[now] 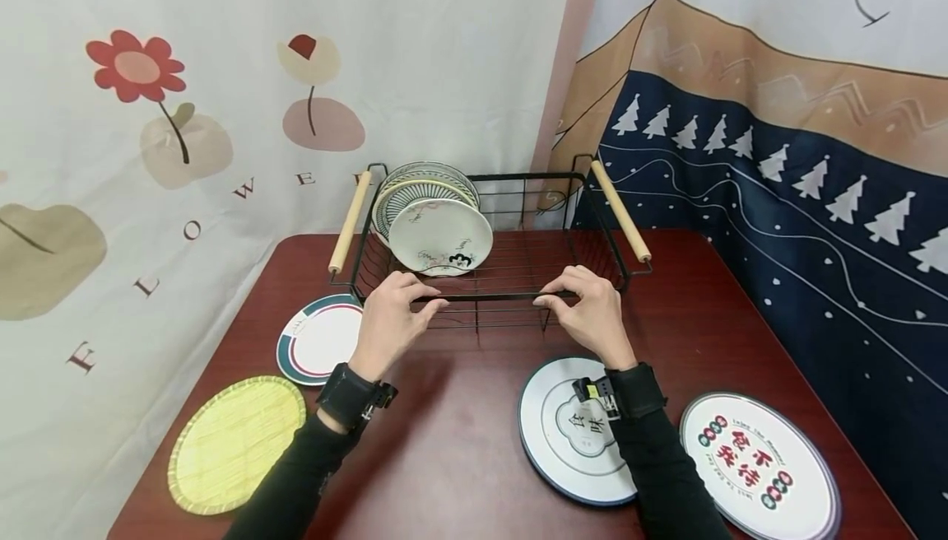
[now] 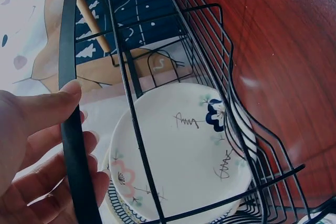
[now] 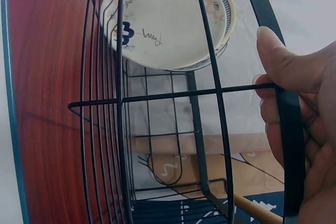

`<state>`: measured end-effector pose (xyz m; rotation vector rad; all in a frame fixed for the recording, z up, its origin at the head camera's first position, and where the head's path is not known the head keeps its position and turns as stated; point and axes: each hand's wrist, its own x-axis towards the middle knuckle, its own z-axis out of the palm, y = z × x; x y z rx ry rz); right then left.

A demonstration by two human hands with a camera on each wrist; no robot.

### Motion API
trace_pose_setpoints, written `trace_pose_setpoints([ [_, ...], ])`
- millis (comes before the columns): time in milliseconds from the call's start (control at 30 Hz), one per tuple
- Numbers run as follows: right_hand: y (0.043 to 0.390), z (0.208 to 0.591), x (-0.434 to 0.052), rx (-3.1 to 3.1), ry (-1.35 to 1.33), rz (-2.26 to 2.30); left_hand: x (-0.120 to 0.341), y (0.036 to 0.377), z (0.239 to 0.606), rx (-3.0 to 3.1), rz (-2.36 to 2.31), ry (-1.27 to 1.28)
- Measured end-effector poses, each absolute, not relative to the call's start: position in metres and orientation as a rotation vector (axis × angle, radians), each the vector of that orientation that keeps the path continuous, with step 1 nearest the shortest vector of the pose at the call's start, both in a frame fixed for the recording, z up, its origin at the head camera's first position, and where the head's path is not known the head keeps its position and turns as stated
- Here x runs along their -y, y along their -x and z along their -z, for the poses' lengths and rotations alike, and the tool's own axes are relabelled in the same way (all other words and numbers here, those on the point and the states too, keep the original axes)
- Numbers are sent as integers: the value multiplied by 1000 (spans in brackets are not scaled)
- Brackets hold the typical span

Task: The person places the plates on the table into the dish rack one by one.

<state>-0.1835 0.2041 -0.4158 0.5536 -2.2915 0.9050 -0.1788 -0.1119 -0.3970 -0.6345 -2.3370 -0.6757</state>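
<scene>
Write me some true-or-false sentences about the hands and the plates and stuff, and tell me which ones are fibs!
1. The left hand and the right hand both grip the wire rack. True.
2. The plates in the rack are at its right end. False: the plates in the rack are at its left end.
3. The rack has two light wooden handles. True.
4. The yellow woven disc is inside the rack. False: the yellow woven disc lies on the table, at the left.
5. The plate with red writing lies flat on the table. True.
</scene>
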Motion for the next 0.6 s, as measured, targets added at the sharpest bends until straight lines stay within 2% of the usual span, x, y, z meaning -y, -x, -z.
trace_pose_setpoints([
  [600,183,417,-204,2288,-552,-919,101,176,408,2274,730,454],
])
